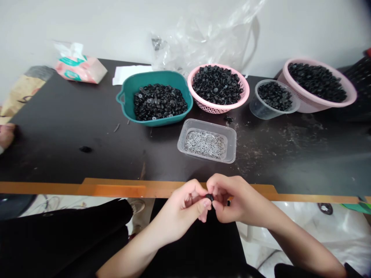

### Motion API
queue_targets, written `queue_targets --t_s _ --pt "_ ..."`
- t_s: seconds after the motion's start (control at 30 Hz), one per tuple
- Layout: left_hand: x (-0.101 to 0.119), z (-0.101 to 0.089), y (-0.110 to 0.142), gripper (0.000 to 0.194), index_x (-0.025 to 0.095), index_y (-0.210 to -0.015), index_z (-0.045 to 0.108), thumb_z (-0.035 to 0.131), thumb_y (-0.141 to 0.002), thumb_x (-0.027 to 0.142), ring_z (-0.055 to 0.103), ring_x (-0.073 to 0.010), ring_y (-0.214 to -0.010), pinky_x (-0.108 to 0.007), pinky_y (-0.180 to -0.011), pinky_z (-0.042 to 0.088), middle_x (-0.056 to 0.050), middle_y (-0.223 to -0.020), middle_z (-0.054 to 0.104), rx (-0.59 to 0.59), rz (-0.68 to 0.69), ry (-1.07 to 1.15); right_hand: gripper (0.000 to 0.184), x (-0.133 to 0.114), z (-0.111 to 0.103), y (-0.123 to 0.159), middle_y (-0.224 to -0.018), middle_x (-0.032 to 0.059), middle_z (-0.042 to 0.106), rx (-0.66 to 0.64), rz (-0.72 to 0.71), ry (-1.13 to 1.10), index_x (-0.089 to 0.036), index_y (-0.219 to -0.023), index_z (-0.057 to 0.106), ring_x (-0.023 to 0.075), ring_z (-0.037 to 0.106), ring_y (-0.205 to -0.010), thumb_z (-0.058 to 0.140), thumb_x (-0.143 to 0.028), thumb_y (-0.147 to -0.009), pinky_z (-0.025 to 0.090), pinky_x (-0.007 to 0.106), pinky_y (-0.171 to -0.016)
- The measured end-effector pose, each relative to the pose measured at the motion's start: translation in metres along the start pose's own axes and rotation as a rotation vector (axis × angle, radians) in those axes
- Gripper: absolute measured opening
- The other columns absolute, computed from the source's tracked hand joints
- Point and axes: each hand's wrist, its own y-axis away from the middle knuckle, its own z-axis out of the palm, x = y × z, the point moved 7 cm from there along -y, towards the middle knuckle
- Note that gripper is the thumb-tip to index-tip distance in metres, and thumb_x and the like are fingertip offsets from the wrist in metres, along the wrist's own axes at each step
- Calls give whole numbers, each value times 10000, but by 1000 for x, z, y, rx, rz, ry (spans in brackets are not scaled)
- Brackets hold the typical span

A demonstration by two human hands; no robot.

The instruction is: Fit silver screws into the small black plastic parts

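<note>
Between my two hands, just in front of the table's near edge, is a small round black part (209, 197). My left hand (185, 208) pinches it between thumb and fingertips. From the other side my right hand (236, 199) grips the same part with thumb and forefinger, its other fingers curled in; a dark speck shows by the palm, too small to name. Just beyond the hands stands a clear plastic box (232, 148) of thin silvery metal pins (205, 144). Fingers cover much of the part.
Behind the box stand a green basin (124, 112) of black discs, a pink basket (246, 94) of black caps, a clear tub (257, 110) and another pink basket (290, 94). A tissue pack (87, 69) lies at the back left. Another person's hand (6, 135) shows far left.
</note>
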Motion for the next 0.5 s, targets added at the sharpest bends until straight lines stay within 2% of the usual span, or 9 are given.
queue_targets --t_s 0.23,0.3,0.43,0.5 --pt "-14 -8 -5 265 159 -900 467 558 -969 399 518 -98 -650 -252 -682 431 28 -699 537 106 -26 -141 208 17 2 -2 -690 -73 541 49 81 58 -200 -901 506 44 503 -585 539 -54 -757 384 138 -549" --pt "-14 -11 -5 226 164 -929 484 526 -981 380 513 -110 -676 -259 -677 431 20 -741 525 118 8 -295 228 21 3 -2 -690 -73 559 52 117 28 -202 -912 494 51 525 -594 537 -50 -748 403 144 -564" --pt "-6 -12 -2 86 178 -1023 528 457 -1003 223 539 -121 -755 -262 -705 434 -7 -867 570 125 143 -748 245 39 13 -4 -631 -85 583 -21 263 -158 -216 -985 440 81 567 -524 490 -79 -789 459 179 -551" --pt "-1 -9 0 126 188 -1091 520 426 -1009 171 581 -131 -861 -276 -787 460 -29 -986 606 110 232 -854 178 47 16 -4 -612 -63 595 -51 318 -147 -198 -909 462 98 583 -515 453 -75 -781 463 194 -539"
